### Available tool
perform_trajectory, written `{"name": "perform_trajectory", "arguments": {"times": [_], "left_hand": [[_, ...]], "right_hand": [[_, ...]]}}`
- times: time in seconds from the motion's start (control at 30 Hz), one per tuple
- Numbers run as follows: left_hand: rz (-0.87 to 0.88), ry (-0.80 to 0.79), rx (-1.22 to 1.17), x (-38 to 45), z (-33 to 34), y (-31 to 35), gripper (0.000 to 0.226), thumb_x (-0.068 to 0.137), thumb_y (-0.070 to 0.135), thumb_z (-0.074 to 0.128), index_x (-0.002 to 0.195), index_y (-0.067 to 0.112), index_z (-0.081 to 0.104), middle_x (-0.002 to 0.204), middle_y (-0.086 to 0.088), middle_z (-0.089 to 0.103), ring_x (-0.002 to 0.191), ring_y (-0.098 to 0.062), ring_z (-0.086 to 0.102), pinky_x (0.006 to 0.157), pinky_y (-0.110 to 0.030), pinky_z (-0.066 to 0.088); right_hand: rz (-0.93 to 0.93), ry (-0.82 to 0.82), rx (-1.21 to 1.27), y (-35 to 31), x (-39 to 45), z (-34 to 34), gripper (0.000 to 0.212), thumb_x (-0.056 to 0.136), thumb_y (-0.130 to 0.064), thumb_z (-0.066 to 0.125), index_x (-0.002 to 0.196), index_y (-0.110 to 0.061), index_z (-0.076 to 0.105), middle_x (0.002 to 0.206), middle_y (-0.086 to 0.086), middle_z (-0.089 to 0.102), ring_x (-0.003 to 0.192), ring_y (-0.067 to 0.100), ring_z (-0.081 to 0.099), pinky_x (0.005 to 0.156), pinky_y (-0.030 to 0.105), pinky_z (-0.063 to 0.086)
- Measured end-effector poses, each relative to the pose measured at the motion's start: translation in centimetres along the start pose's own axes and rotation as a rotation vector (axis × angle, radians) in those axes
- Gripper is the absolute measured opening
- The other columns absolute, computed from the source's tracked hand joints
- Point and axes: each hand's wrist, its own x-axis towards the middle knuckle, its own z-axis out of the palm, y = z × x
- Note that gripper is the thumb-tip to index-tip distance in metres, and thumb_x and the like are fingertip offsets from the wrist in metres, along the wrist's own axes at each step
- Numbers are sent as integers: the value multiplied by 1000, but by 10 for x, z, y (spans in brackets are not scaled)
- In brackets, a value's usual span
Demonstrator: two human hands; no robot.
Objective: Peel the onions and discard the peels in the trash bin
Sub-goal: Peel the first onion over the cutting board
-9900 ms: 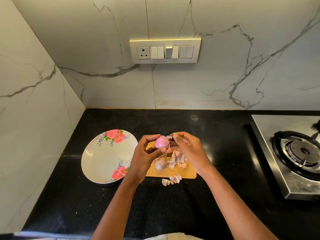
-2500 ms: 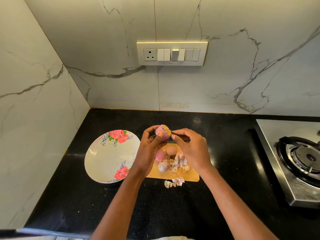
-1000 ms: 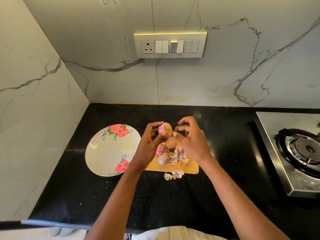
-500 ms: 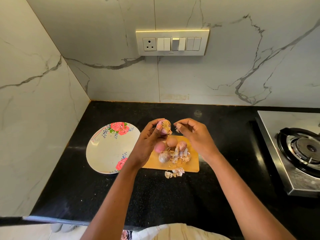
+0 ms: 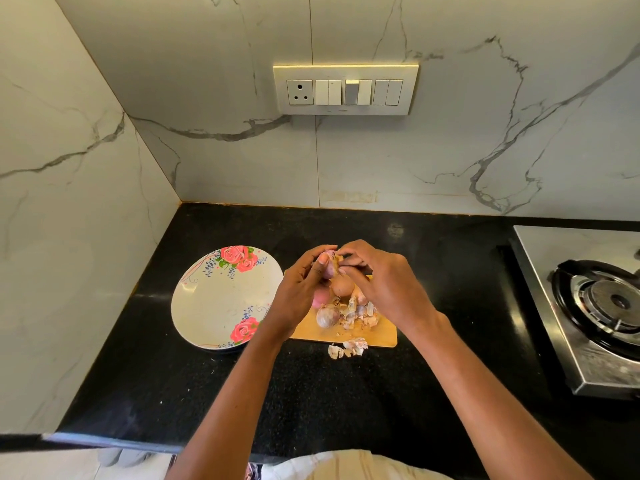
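We see the left hand (image 5: 300, 289) gripping the onion (image 5: 329, 264) above the cutting board (image 5: 377, 332), the right hand (image 5: 379, 277) pinching its skin, where a hard tug could scatter peel onto the counter (image 5: 346, 393)

No legible text or labels anywhere

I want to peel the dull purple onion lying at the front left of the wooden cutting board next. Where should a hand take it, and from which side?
Pinch the dull purple onion across its round middle, coming from above and the left. Loose peels crowd its right side, while the wooden cutting board is bare in front.
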Motion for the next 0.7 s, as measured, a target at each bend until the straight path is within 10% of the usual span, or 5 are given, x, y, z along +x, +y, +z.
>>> {"name": "perform_trajectory", "arguments": {"times": [0.7], "left_hand": [[12, 32, 27, 3, -2, 5, 36, 109, 33, 39, 138, 24, 57, 128, 3, 65, 113, -6, 65, 89, -22, 56]], "right_hand": [[93, 111, 71, -5, 2, 20, 26, 91, -12, 74, 107, -10, 55, 91, -1, 68, 83, 7, 68, 77, 20, 58]]}}
